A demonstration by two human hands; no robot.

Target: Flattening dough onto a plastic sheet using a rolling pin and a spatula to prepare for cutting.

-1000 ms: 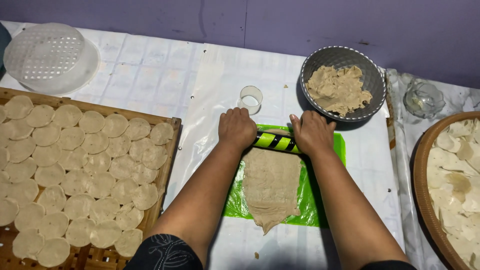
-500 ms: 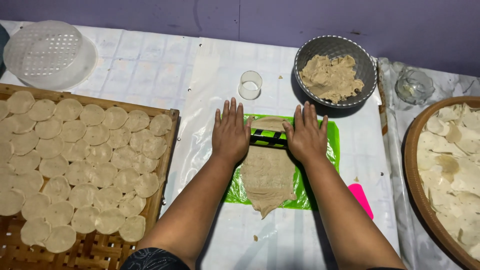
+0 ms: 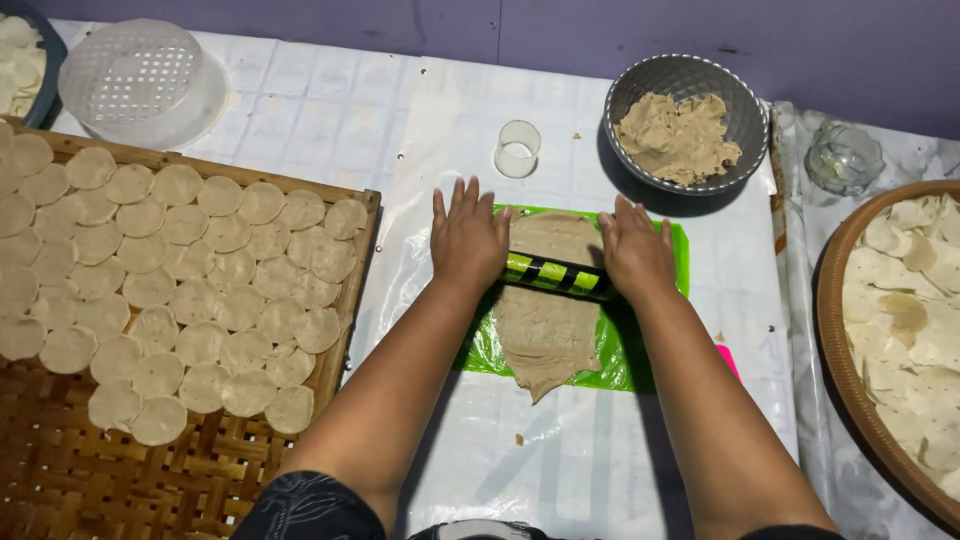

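Green-striped roller pressed on dough, both palms flat

Green-and-black striped rolling pin (image 3: 558,276) lies crosswise on a flattened dough sheet (image 3: 545,325), upper half of it. Left hand (image 3: 468,240) presses on the pin's left end, fingers spread and flat, no curl around it. Right hand (image 3: 634,250) same on the right end, fingers open, palm down. Dough sits on a green plastic sheet (image 3: 655,365), table centre, over white plastic covering (image 3: 330,120). Small clear cup (image 3: 517,149) just beyond the hands. Grey metal bowl (image 3: 745,120) of raw dough far right. Woven bamboo tray (image 3: 120,480) left, packed with cut round discs (image 3: 200,280). Round basket (image 3: 850,380) at right edge holds more pieces.
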